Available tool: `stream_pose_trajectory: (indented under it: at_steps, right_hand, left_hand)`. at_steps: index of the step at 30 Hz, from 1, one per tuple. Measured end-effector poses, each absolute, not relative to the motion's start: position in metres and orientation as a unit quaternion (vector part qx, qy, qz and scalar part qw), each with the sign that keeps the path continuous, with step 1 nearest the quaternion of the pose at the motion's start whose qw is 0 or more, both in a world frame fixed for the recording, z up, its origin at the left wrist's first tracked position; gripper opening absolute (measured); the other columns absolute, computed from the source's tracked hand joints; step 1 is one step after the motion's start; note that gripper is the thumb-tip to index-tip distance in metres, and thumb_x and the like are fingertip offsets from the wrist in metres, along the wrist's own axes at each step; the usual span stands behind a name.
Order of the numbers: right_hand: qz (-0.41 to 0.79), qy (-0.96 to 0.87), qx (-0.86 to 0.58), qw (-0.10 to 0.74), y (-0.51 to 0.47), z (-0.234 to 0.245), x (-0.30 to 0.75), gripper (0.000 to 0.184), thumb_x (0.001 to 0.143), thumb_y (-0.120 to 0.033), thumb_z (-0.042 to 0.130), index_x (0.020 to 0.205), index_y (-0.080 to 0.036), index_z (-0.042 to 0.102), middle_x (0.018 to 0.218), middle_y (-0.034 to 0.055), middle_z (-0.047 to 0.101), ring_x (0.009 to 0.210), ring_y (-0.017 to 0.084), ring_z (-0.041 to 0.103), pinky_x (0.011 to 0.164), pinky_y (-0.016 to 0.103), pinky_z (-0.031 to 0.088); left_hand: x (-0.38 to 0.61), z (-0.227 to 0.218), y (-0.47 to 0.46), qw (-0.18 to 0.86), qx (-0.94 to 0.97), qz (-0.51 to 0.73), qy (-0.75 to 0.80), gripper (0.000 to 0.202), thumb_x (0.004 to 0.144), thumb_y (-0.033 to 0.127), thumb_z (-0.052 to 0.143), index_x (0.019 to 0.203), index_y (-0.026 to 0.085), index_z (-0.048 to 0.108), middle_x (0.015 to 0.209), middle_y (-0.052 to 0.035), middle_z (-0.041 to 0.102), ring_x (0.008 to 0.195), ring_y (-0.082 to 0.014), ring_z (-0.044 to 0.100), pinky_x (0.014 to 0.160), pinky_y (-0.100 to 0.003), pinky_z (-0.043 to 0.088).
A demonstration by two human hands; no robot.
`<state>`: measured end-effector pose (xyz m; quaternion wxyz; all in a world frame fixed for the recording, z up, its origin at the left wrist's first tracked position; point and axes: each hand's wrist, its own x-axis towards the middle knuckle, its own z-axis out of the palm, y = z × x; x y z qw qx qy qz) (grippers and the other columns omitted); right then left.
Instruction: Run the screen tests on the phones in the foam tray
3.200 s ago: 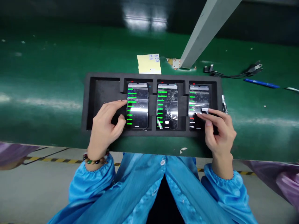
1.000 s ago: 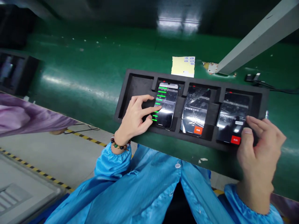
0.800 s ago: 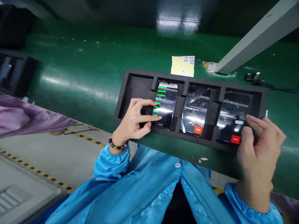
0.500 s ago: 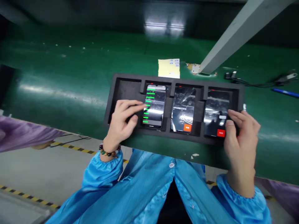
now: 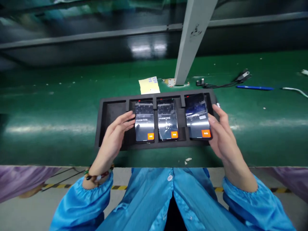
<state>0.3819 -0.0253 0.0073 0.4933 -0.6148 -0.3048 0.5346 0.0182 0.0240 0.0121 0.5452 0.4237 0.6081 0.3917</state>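
Observation:
Three smartphones lie in a row in a black compartment tray [image 5: 131, 146]. Each dark screen shows a line of white text and an orange button. Beside the left smartphone [image 5: 144, 123], my left hand [image 5: 113, 133] has its fingers stretched out, fingertips at the phone's left edge. The middle smartphone [image 5: 167, 123] rests in its compartment with nobody touching it. My right hand [image 5: 223, 133] grips the right smartphone [image 5: 197, 107] by its right side. That phone is tilted and partly raised, its lower end over the tray's front rim. My right thumb is hidden.
A yellow paper note [image 5: 149, 86] lies behind the tray, near a grey metal post [image 5: 190, 45]. Black cables [image 5: 223, 85], a blue pen [image 5: 255, 88] and a white cable [image 5: 295, 89] are at the back right. People in purple clothing [image 5: 21, 181] are at both sides.
The left phone's screen went from a green list to white text with an orange button. My left fingers moved off its screen to its edge. The right phone has been tilted up by my right hand.

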Motion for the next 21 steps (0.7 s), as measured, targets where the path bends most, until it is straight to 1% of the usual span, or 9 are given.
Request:
stream_pose_trajectory:
  at_steps: [3,5,7,10,12,14,16,19,21]
  right_hand:
    - [0.615,-0.22,-0.581,0.487,-0.013,0.016,0.389,0.078,0.094,-0.061,0.075,0.162,-0.043,0.041,0.148,0.0029,0.075,0.136,0.03,0.074,0.106,0.053,0.068]
    - [0.643,-0.188,-0.562,0.485,-0.01,0.023,0.391,0.077,0.094,-0.062,0.074,0.161,-0.041,0.043,0.145,0.0035,0.077,0.136,0.03,0.074,0.106,0.053,0.068]
    - [0.657,-0.166,-0.553,0.485,-0.016,0.028,0.389,0.079,0.094,-0.061,0.075,0.163,-0.039,0.041,0.149,0.0047,0.075,0.138,0.029,0.073,0.11,0.053,0.066]
    - [0.655,-0.19,-0.561,0.469,-0.036,0.033,0.388,0.09,0.095,-0.063,0.075,0.171,-0.041,0.032,0.155,0.0047,0.072,0.142,0.028,0.071,0.117,0.055,0.062]
    - [0.64,-0.284,-0.583,0.413,-0.051,0.04,0.399,0.091,0.093,-0.065,0.078,0.171,-0.042,0.036,0.155,0.005,0.072,0.141,0.029,0.071,0.122,0.058,0.059]
    - [0.58,-0.413,-0.624,0.323,-0.06,0.053,0.419,0.08,0.09,-0.066,0.082,0.161,-0.04,0.056,0.151,0.0066,0.075,0.139,0.034,0.072,0.124,0.062,0.056]
    - [0.46,-0.518,-0.673,0.259,-0.056,0.068,0.441,0.062,0.092,-0.069,0.079,0.143,-0.035,0.074,0.143,0.0085,0.079,0.134,0.038,0.074,0.122,0.066,0.056]
    - [0.292,-0.601,-0.703,0.245,-0.03,0.081,0.451,0.049,0.104,-0.066,0.063,0.132,-0.029,0.079,0.133,0.0103,0.083,0.124,0.038,0.078,0.113,0.064,0.06]
    - [0.255,-0.663,-0.667,0.222,-0.007,0.079,0.433,0.046,0.107,-0.058,0.059,0.134,-0.025,0.077,0.133,0.012,0.082,0.122,0.036,0.079,0.11,0.059,0.062]
  left_hand:
    - [0.016,0.014,0.038,0.591,0.331,0.403,0.616,0.064,0.088,0.043,0.083,0.148,0.02,0.071,0.134,-0.011,0.081,0.113,-0.0204,0.078,0.095,-0.027,0.062]
    - [0.014,0.017,0.046,0.619,0.315,0.376,0.613,0.07,0.087,0.045,0.086,0.15,0.019,0.069,0.127,-0.0118,0.082,0.106,-0.0192,0.079,0.085,-0.023,0.062]
    - [0.014,0.021,0.053,0.642,0.334,0.34,0.601,0.071,0.087,0.048,0.088,0.148,0.018,0.069,0.125,-0.0139,0.082,0.107,-0.0216,0.08,0.084,-0.025,0.064]
    - [0.019,0.028,0.061,0.659,0.362,0.296,0.59,0.072,0.085,0.052,0.094,0.145,0.021,0.07,0.13,-0.0142,0.081,0.108,-0.0257,0.081,0.087,-0.031,0.068]
    - [0.024,0.032,0.065,0.67,0.359,0.271,0.591,0.075,0.083,0.052,0.096,0.147,0.025,0.067,0.129,-0.0128,0.081,0.105,-0.0266,0.083,0.085,-0.034,0.071]
    - [0.031,0.035,0.069,0.672,0.348,0.261,0.599,0.076,0.081,0.049,0.098,0.146,0.027,0.066,0.124,-0.0114,0.082,0.101,-0.0269,0.084,0.08,-0.034,0.072]
    - [0.04,0.037,0.071,0.671,0.335,0.266,0.606,0.069,0.08,0.044,0.099,0.139,0.025,0.068,0.12,-0.0106,0.083,0.1,-0.0272,0.084,0.077,-0.033,0.072]
    - [0.053,0.039,0.073,0.683,0.31,0.275,0.602,0.056,0.082,0.037,0.099,0.128,0.022,0.071,0.119,-0.0118,0.083,0.1,-0.0281,0.084,0.076,-0.034,0.072]
    - [0.059,0.039,0.073,0.693,0.296,0.285,0.592,0.053,0.083,0.035,0.099,0.126,0.02,0.072,0.121,-0.0132,0.083,0.102,-0.0285,0.084,0.078,-0.035,0.072]
